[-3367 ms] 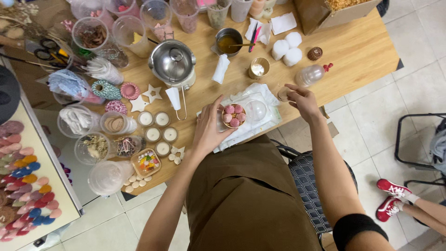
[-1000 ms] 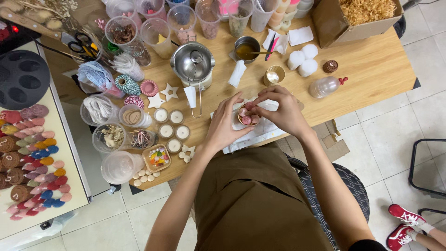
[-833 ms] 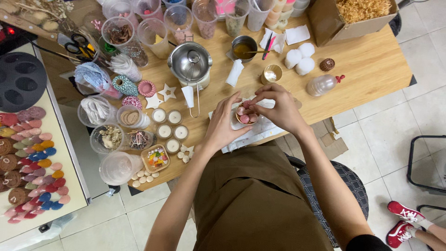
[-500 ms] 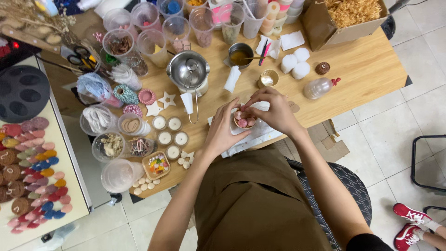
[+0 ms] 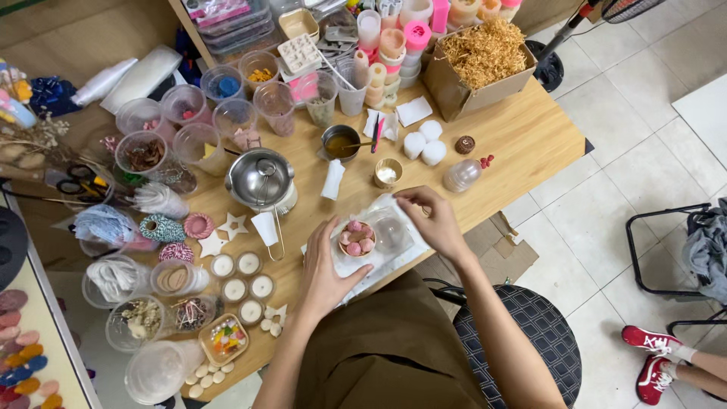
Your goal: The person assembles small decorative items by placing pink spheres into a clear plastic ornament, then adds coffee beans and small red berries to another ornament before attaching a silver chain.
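Olive-brown apron cloth (image 5: pixel 394 348) fills the near edge, where the person sits at a wooden table (image 5: pixel 522 136). Their left hand (image 5: pixel 324 266) cups a small wooden bowl (image 5: pixel 356 239) of pink balls, fingers curled against its rim, on a white cloth (image 5: pixel 379 261). Just beside it lies a clear plastic dome (image 5: pixel 390 231). The right hand (image 5: pixel 430 220) rests at the cloth's far corner, fingertips pinched together on its edge. Farther back stand a steel melting pot (image 5: pixel 261 180) and a cardboard box of straw shreds (image 5: pixel 481 64).
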